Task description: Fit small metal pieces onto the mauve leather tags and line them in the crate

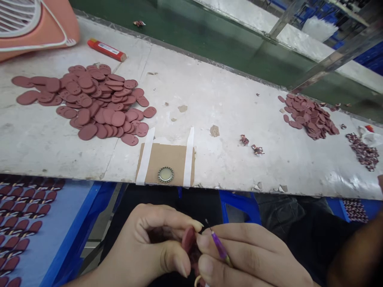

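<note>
My left hand (146,243) is closed, its thumb and fingers pinching a small dark red oval sole (188,238). Pressed up against it from the other side, my right hand (254,255) grips a thin pick tool (219,245) with a purple and yellow handle and a fine metal tip pointing up. Part of a yellowish ring shows under the right fingers. What lies between the two hands is mostly hidden. Just beyond them, a bottle cap (165,174) rests on a cardboard piece (167,153) taped to the table edge.
Many similar soles (101,103) lie heaped at the left, with another pile (311,115) farther right. A red box cutter (107,50) and an orange fan (36,28) stand behind. Finished-looking pieces fill a blue tray (74,231) at lower left. A blurred arm (356,251) shows at right.
</note>
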`<state>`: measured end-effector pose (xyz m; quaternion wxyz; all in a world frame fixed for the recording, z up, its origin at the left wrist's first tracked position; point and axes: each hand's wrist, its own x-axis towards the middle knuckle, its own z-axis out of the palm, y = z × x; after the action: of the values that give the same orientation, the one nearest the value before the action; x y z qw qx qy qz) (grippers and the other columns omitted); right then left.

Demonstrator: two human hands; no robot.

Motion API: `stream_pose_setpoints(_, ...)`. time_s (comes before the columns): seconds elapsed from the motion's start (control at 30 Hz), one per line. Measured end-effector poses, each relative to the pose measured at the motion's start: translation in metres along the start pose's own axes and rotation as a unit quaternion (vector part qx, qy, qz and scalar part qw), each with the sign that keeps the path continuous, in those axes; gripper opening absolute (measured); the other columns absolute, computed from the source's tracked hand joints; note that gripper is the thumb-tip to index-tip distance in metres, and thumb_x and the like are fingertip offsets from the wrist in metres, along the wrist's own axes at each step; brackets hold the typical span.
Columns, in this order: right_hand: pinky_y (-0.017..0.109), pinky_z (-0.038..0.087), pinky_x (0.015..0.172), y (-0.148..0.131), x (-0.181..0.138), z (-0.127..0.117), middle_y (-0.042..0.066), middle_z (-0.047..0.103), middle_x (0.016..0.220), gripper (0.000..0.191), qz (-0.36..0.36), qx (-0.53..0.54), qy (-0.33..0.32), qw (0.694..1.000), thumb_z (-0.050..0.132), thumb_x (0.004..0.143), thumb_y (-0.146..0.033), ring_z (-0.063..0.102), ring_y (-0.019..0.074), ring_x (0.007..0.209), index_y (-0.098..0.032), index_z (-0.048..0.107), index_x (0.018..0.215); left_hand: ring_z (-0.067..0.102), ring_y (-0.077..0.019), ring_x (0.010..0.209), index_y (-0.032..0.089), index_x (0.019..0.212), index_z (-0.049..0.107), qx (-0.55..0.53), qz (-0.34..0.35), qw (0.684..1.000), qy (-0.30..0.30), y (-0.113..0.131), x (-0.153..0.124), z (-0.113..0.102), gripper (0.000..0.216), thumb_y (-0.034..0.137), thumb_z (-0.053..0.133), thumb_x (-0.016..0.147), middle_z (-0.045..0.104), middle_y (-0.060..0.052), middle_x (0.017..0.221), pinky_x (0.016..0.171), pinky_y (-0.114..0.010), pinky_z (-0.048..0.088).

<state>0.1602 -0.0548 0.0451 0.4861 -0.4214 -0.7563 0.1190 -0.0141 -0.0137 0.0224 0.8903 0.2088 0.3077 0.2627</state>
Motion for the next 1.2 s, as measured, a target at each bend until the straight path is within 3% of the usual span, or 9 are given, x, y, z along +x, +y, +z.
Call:
stream_pose_setpoints(0.07, 0.012, 0.061, 0.081, 0.001, 0.004, -0.004, 0.002, 0.073, 0.087, 0.019, -0.005, -0.009, -0.038, 0.999, 0.054, 0.103, -0.012, 0.073, 0.0126, 0.079, -0.013, 0.071, 0.096, 0.064, -0.0079, 0.055, 0.025, 0.080, 0.083, -0.004, -0.012, 1.000, -0.024, 0.000, 0.003, -0.001, 0.020, 0.034, 0.089, 0.063, 0.076, 0.001, 0.066, 0.054, -0.014, 0.051)
stream_pose_setpoints(0.17, 0.020, 0.063, 0.081, 0.002, 0.008, -0.015, 0.006, 0.071, 0.102, 0.013, 0.058, -0.007, -0.087, 0.994, 0.061, 0.101, -0.018, 0.072, 0.0165, 0.089, -0.015, 0.068, 0.111, 0.065, -0.0070, 0.055, 0.018, 0.078, 0.081, -0.029, -0.055, 0.998, -0.031, 0.000, 0.011, -0.003, 0.025, 0.041, 0.085, 0.068, 0.073, 0.000, 0.062, 0.050, -0.011, 0.050)
stream_pose_setpoints(0.27, 0.023, 0.062, 0.079, 0.007, 0.008, -0.022, 0.009, 0.066, 0.114, 0.034, 0.090, 0.014, -0.030, 0.995, 0.067, 0.099, -0.030, 0.068, 0.0180, 0.096, -0.015, 0.060, 0.129, 0.067, -0.0052, 0.057, 0.018, 0.078, 0.080, -0.113, -0.110, 0.987, 0.006, -0.002, 0.018, -0.003, 0.024, 0.041, 0.084, 0.070, 0.074, 0.001, 0.070, 0.047, -0.008, 0.051)
stream_pose_setpoints(0.47, 0.021, 0.055, 0.082, 0.018, 0.002, -0.021, 0.003, 0.066, 0.104, 0.025, 0.148, 0.039, -0.066, 0.986, 0.064, 0.095, -0.014, 0.063, 0.0130, 0.093, -0.015, 0.063, 0.120, 0.071, -0.0059, 0.057, 0.015, 0.076, 0.079, -0.202, -0.136, 0.969, 0.030, -0.006, 0.021, -0.002, 0.022, 0.036, 0.082, 0.074, 0.077, -0.001, 0.072, 0.045, -0.008, 0.053)
stream_pose_setpoints(0.73, 0.019, 0.053, 0.072, 0.018, 0.003, -0.014, 0.002, 0.064, 0.095, 0.020, 0.207, 0.062, -0.080, 0.973, 0.064, 0.096, -0.016, 0.062, 0.0104, 0.081, -0.017, 0.067, 0.116, 0.070, -0.0055, 0.057, 0.018, 0.074, 0.080, -0.182, -0.125, 0.975, 0.034, -0.007, 0.021, -0.001, 0.022, 0.040, 0.084, 0.070, 0.078, -0.001, 0.074, 0.045, -0.007, 0.053)
stream_pose_setpoints(0.83, 0.021, 0.053, 0.069, 0.019, 0.005, -0.012, 0.001, 0.062, 0.089, 0.015, 0.201, 0.072, -0.094, 0.972, 0.066, 0.095, -0.015, 0.061, 0.0112, 0.078, -0.018, 0.069, 0.109, 0.069, -0.0075, 0.061, 0.020, 0.079, 0.080, -0.098, -0.084, 0.991, 0.024, -0.007, 0.019, -0.003, 0.026, 0.045, 0.078, 0.076, 0.076, -0.002, 0.073, 0.046, -0.009, 0.053)
stream_pose_setpoints(0.93, 0.024, 0.053, 0.069, 0.020, 0.005, -0.010, 0.003, 0.062, 0.089, 0.015, 0.153, 0.025, -0.072, 0.985, 0.067, 0.092, -0.009, 0.061, 0.0136, 0.079, -0.015, 0.067, 0.107, 0.067, -0.0110, 0.071, 0.025, 0.095, 0.079, 0.050, 0.062, 0.992, 0.098, -0.005, 0.010, -0.007, 0.028, 0.047, 0.076, 0.078, 0.075, -0.003, 0.082, 0.053, -0.012, 0.055)
stream_pose_setpoints(1.03, 0.026, 0.053, 0.066, 0.019, 0.004, -0.002, 0.005, 0.062, 0.088, 0.022, 0.067, -0.077, -0.048, 0.994, 0.067, 0.091, -0.003, 0.060, 0.0151, 0.078, -0.012, 0.066, 0.111, 0.061, -0.0073, 0.063, 0.033, 0.102, 0.076, 0.186, 0.231, 0.938, 0.179, -0.001, 0.002, -0.009, 0.037, 0.040, 0.087, 0.067, 0.069, 0.003, 0.080, 0.053, -0.011, 0.051)
stream_pose_setpoints(1.2, 0.026, 0.053, 0.067, 0.016, 0.009, 0.018, 0.007, 0.062, 0.086, 0.017, -0.039, -0.136, -0.030, 0.989, 0.068, 0.091, 0.000, 0.061, 0.0146, 0.077, -0.006, 0.068, 0.107, 0.058, -0.0056, 0.058, 0.029, 0.090, 0.074, 0.333, 0.330, 0.865, 0.180, 0.004, -0.001, -0.005, 0.016, 0.022, 0.080, 0.077, 0.069, 0.005, 0.076, 0.051, -0.012, 0.046)
